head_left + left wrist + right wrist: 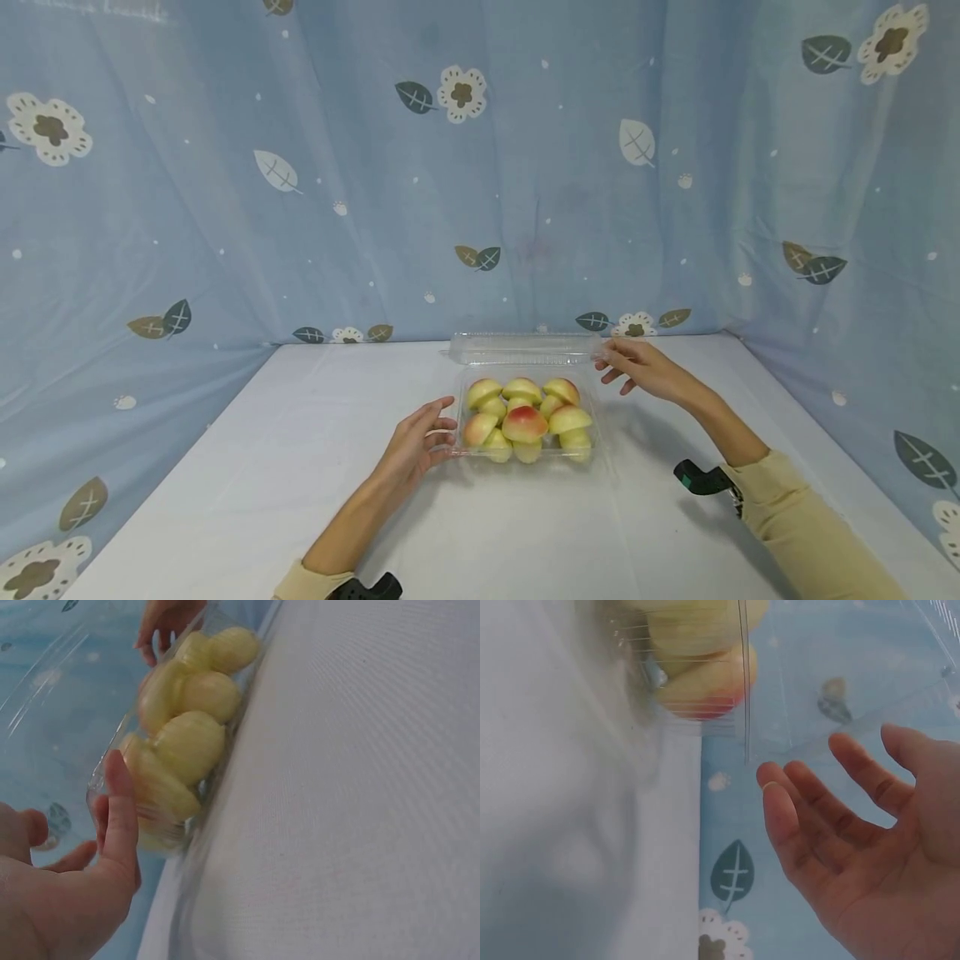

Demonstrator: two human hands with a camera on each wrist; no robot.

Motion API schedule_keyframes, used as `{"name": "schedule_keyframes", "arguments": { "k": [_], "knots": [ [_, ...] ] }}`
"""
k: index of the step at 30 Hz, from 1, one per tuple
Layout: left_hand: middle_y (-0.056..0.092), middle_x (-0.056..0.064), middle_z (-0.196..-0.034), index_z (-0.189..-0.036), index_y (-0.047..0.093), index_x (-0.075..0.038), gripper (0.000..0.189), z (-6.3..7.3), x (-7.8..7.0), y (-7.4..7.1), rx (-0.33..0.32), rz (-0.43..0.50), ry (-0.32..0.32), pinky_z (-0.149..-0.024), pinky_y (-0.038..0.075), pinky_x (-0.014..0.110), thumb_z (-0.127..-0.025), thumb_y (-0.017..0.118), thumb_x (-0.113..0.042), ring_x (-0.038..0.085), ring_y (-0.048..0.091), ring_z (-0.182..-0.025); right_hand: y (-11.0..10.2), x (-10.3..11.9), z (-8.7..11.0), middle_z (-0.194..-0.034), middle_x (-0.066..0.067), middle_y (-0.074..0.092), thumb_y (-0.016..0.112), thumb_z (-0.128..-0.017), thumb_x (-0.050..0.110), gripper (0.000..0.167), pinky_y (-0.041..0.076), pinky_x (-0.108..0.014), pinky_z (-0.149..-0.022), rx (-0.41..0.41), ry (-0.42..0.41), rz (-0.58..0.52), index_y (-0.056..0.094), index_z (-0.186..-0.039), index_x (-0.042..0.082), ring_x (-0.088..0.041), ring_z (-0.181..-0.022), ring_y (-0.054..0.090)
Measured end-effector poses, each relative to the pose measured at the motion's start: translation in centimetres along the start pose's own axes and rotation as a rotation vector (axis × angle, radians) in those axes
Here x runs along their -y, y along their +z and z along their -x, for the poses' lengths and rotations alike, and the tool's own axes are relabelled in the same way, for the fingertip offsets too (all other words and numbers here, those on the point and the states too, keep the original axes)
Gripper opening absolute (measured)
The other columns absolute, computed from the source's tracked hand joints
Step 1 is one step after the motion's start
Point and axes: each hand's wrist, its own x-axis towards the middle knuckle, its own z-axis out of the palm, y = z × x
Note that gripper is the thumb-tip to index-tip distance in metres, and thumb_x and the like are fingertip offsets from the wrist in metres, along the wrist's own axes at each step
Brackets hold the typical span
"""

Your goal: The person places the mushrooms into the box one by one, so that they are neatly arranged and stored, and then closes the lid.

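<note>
A clear plastic clamshell box [536, 458] sits on the table with its hinged lid [525, 348] raised at the back. Inside lie several mushroom-shaped pieces [525, 423], pale yellow with red-blushed caps, in rows. My left hand [422, 442] is at the box's left side, its loosely extended fingers touching the wall near the front corner, as the left wrist view also shows [82, 877]. At the lid's right edge is my right hand [643, 367], fingers loosely bent. In the right wrist view its fingertips [780, 802] are close to the lid's edge, not curled round it.
The box stands on a white-covered table [360, 392], towards the far edge. A blue curtain [525, 192] with leaf and flower prints rises right behind it and on both sides. Black wrist-worn devices [701, 477] show near both sleeves.
</note>
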Motion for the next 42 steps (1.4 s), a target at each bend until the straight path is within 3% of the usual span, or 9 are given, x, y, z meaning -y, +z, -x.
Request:
{"name": "schedule_keyframes", "arguments": {
  "k": [9,18,27,31,35,39,42],
  "knots": [
    [0.054,0.004,-0.100,-0.149,0.037,-0.008,0.057,-1.0,-0.3,-0.3,-0.002,0.022,-0.027,-0.079,0.061,0.037,-0.104,0.044,-0.041,0.012,0.055,-0.076,-0.1,0.0,0.6,-0.119,-0.028,0.059,0.040,-0.107,0.029,0.041,0.060,-0.036,-0.069,0.062,0.010,0.017,0.053,-0.129,-0.003,-0.035,-0.100,0.068],
    [0.055,0.003,-0.100,-0.148,0.039,-0.007,0.073,-2.0,-0.6,-0.2,0.023,-0.004,-0.031,-0.075,0.059,0.029,-0.097,0.045,-0.059,0.013,0.055,-0.083,0.1,-0.1,1.2,-0.126,-0.026,0.059,0.043,-0.106,0.030,0.053,0.060,-0.034,-0.069,0.089,0.051,0.032,0.040,-0.144,-0.006,-0.030,-0.099,0.068],
    [0.055,0.004,-0.103,-0.145,0.043,-0.009,0.081,-2.2,-0.6,-0.3,0.046,0.023,-0.049,-0.080,0.060,0.035,-0.089,0.053,-0.067,0.014,0.056,-0.084,0.5,-0.5,2.1,-0.128,-0.028,0.057,0.046,-0.105,0.030,0.055,0.060,-0.034,-0.068,0.140,0.038,0.061,0.036,-0.149,0.000,-0.032,-0.098,0.067],
    [0.053,0.006,-0.104,-0.143,0.045,-0.008,0.072,-2.1,-0.6,-0.3,0.059,0.037,-0.054,-0.084,0.060,0.040,-0.091,0.060,-0.055,0.014,0.057,-0.082,0.7,-0.6,2.8,-0.127,-0.028,0.057,0.050,-0.103,0.031,0.056,0.060,-0.038,-0.068,0.155,0.033,0.053,0.036,-0.150,0.003,-0.036,-0.097,0.066],
    [0.053,0.006,-0.105,-0.143,0.044,-0.005,0.056,-2.0,-0.5,-0.4,0.074,0.059,-0.054,-0.085,0.060,0.043,-0.096,0.060,-0.031,0.013,0.058,-0.079,0.9,-0.7,3.3,-0.127,-0.026,0.059,0.053,-0.101,0.033,0.059,0.059,-0.038,-0.069,0.180,0.049,0.049,0.035,-0.151,0.005,-0.034,-0.096,0.068],
    [0.053,0.005,-0.106,-0.146,0.040,-0.004,0.055,-1.8,-0.4,-0.4,0.095,0.061,-0.038,-0.083,0.060,0.040,-0.094,0.055,-0.012,0.014,0.057,-0.081,1.1,-0.6,3.8,-0.126,-0.027,0.059,0.053,-0.101,0.030,0.062,0.059,-0.036,-0.069,0.216,0.043,0.026,0.031,-0.152,0.002,-0.034,-0.097,0.068],
    [0.052,0.005,-0.107,-0.148,0.037,-0.003,0.058,-1.7,-0.3,-0.4,0.113,0.055,-0.023,-0.082,0.060,0.038,-0.093,0.054,-0.008,0.014,0.056,-0.082,1.1,-0.5,4.0,-0.125,-0.028,0.059,0.053,-0.102,0.026,0.063,0.059,-0.039,-0.070,0.253,0.027,-0.004,0.028,-0.152,-0.001,-0.035,-0.097,0.067]
  ]
}}
